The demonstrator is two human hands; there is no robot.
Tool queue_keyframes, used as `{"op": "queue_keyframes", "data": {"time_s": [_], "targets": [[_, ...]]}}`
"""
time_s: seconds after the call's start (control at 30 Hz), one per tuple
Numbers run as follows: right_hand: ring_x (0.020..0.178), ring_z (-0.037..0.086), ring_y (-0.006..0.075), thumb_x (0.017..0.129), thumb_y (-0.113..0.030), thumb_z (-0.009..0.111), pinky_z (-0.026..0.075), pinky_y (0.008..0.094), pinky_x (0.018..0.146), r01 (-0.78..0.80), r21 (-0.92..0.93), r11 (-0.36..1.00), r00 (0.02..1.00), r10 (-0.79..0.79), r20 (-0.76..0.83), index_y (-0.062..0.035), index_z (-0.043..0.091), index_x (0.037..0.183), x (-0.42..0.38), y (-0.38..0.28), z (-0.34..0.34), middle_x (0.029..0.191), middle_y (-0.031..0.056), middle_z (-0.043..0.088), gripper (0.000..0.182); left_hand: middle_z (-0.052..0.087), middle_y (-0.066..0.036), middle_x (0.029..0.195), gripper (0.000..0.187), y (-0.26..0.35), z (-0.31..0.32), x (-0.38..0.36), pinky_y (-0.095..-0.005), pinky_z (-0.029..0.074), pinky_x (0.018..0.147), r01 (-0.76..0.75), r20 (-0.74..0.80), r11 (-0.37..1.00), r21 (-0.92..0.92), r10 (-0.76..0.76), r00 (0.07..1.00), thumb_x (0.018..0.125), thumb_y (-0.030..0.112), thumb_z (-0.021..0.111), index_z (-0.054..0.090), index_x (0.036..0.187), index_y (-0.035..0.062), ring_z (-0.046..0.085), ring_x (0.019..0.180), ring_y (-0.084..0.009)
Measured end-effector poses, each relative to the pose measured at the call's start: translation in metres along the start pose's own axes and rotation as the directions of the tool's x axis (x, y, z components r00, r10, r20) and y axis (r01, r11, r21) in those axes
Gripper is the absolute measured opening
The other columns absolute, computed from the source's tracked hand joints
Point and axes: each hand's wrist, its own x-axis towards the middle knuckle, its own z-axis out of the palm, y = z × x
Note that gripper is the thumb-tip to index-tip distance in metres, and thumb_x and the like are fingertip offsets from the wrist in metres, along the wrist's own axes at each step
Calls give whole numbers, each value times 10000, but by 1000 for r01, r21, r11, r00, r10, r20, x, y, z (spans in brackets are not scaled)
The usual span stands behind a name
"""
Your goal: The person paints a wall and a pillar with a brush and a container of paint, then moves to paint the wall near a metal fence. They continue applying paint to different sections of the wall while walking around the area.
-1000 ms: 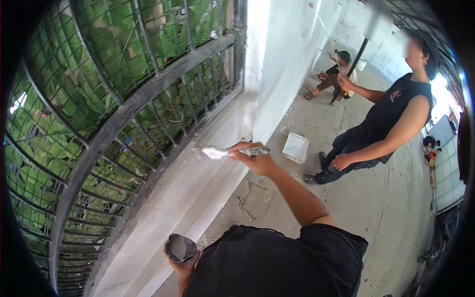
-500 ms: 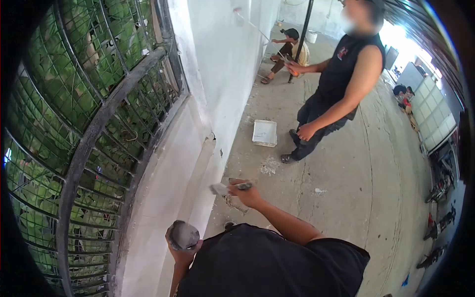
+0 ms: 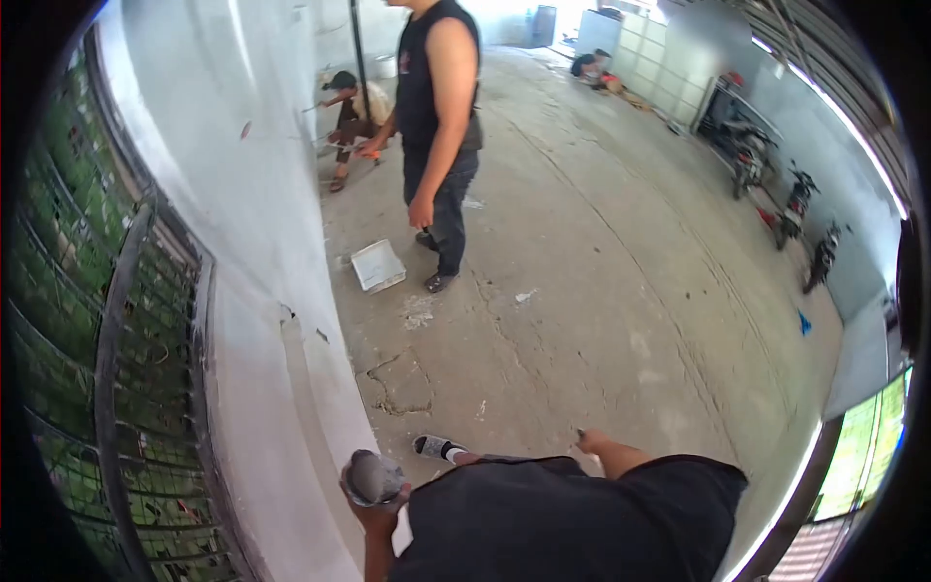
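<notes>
My left hand [image 3: 376, 512] grips a dark round bowl [image 3: 376, 477] from below and the side. Grey paste shows inside it, close to the foot of the white wall. Out to the right, low over the concrete floor, my right hand [image 3: 596, 443] is closed. Only a small dark end of the putty knife [image 3: 581, 434] shows at its fingers; the blade is hidden. My foot in a patterned sandal [image 3: 433, 447] stands on the floor near the bowl.
A co-worker [image 3: 441, 107] in black stands by the wall, holding an orange-handled tool. A white tray [image 3: 378, 267] lies at their feet. Farther back another person [image 3: 354, 112] crouches. The window grille [image 3: 116, 320] is at left; motorbikes [image 3: 795, 209] stand at right.
My view has turned to the right. My right hand with the putty knife has swung away from the wall to my right side. The left hand still holds the bowl.
</notes>
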Motion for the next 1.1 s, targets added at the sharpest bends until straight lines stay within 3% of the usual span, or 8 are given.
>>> {"op": "queue_keyframes", "data": {"time_s": [0.03, 0.2, 0.33, 0.63, 0.73, 0.87, 1.03, 1.1], "targets": [[959, 671, 377, 847, -422, 643, 530, 443, 847, -9, -51, 999, 1000, 10, 10, -38, 664, 1124, -24, 25, 7, 1057, 225, 684, 474, 536, -128, 1226, 1024, 1, 8, -7, -402, 444, 983, 13, 38, 999, -37, -11, 999, 514, 195, 924, 353, 1344, 14, 538, 1125, -262], [844, 712, 293, 893, -468, 600, 571, 428, 671, -380, 476, 793, 923, 293, 249, -122, 693, 1115, -117, 132, 49, 1006, 159, 712, 422, 539, -137, 1218, 976, 17, 60, -43, -394, 446, 974, 29, 212, 993, -118, -4, 977, 526, 186, 924, 370, 1309, 12, 545, 1111, -269], [692, 708, 274, 889, -406, 631, 554, 351, 548, -448, 585, 676, 894, 318, 317, -21, 681, 1071, -138, 180, 72, 839, 158, 719, 429, 520, -149, 1244, 1013, 33, 99, -67, -391, 424, 997, 81, 390, 983, -166, -10, 921, 527, 182, 928, 342, 1334, -5, 530, 1133, -275], [635, 678, 228, 899, -367, 620, 539, 383, 557, -362, 709, 606, 900, 425, 96, -48, 712, 920, -99, 266, 36, 743, 115, 696, 333, 569, -140, 1203, 935, 99, 276, -49, -383, 463, 952, -196, 681, 964, -179, 265, 683, 576, 152, 916, 367, 1318, -1, 584, 1088, -245], [630, 669, 213, 904, -384, 614, 541, 378, 576, -291, 820, 492, 918, 385, 95, -55, 690, 988, -77, 305, 32, 748, 100, 691, 347, 575, -141, 1181, 873, 153, 370, -50, -376, 476, 927, -68, 698, 950, -306, 273, 662, 585, 124, 904, 398, 1284, -3, 592, 1062, -243], [647, 676, 230, 927, -416, 579, 541, 389, 582, -228, 955, 191, 898, 420, 130, -76, 639, 1027, -73, 343, 17, 766, 117, 680, 360, 576, -140, 1182, 868, 201, 495, -51, -367, 481, 919, -411, 694, 839, -356, 532, 485, 581, 110, 910, 398, 1274, 2, 597, 1067, -241], [664, 679, 256, 950, -440, 538, 539, 411, 606, -83, 958, -273, 829, 515, 219, -87, 610, 962, -108, 397, -29, 739, 128, 661, 360, 575, -131, 1188, 881, 258, 621, -69, -365, 479, 932, -153, 736, 840, -520, 532, 419, 588, 138, 919, 396, 1285, 7, 593, 1083, -229], [644, 667, 267, 950, -500, 514, 529, 416, 630, 140, 839, -526, 737, 621, 266, -94, 606, 942, -110, 420, -47, 715, 123, 648, 416, 576, -127, 1189, 883, 276, 655, -73, -363, 477, 938, -89, 728, 822, -562, 543, 418, 592, 143, 920, 395, 1289, 8, 590, 1089, -224]]}}
